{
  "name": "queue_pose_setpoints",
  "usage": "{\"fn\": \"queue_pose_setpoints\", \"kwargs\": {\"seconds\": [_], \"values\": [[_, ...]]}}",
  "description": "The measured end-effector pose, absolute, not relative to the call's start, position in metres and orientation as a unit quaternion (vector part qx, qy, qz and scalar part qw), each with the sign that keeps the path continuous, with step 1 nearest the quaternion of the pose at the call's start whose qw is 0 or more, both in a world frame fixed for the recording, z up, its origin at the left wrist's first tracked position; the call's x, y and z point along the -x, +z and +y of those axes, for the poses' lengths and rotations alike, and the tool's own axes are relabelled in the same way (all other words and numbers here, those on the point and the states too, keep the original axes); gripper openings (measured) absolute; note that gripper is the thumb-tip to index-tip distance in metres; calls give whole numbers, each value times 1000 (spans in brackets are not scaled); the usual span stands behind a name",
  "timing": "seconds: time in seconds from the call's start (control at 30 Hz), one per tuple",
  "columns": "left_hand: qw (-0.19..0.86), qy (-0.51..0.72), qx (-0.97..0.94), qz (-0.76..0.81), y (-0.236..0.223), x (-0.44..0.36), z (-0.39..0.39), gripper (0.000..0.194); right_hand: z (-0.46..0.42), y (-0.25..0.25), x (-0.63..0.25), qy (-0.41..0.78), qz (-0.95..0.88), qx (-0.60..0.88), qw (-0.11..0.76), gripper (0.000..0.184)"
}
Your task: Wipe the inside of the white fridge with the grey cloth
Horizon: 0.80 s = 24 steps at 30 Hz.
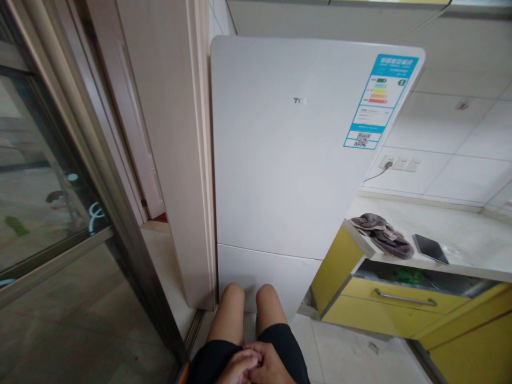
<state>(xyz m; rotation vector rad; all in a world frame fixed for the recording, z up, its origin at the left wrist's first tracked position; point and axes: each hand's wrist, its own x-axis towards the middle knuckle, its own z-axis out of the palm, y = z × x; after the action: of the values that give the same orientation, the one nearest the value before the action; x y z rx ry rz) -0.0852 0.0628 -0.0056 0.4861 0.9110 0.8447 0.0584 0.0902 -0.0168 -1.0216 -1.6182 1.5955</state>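
Observation:
My left hand (239, 367) and my right hand (270, 365) rest together in my lap, over dark shorts (285, 346). Their fingers are curled and pressed against each other. No object shows between them, though the palms are hidden. Past my bare knees (233, 293) stands a tall white fridge (276, 160), its upper and lower doors both closed. An energy label (381, 101) with coloured bars is stuck near the fridge's upper right corner.
On the right, a crumpled grey cloth (382, 234) and a dark flat device (431, 248) lie on the counter (472, 234). Below is a yellow drawer (400, 296). A plug sits in the wall socket (387, 162). At left stand a framed glass door (48, 160) and a door frame (176, 133).

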Motion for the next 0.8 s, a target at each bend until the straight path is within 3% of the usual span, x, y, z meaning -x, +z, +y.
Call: {"fn": "queue_pose_setpoints", "kwargs": {"seconds": [0.27, 0.43, 0.63, 0.8], "values": [[768, 417, -228, 429, -8, 85, 62, 67, 94, -17, -59, 646, -596, 353, 321, 39], [740, 449, -260, 428, -7, 82, 65, 70, 97, -20, -51, 642, -542, 402, 364, 66], [754, 503, -208, 368, -2, 83, 65, 73, 96, -18, -42, 705, -558, 347, 267, 76], [776, 487, -218, 337, 0, 84, 64, 71, 96, -16, -40, 712, -526, 379, 270, 78]]}}
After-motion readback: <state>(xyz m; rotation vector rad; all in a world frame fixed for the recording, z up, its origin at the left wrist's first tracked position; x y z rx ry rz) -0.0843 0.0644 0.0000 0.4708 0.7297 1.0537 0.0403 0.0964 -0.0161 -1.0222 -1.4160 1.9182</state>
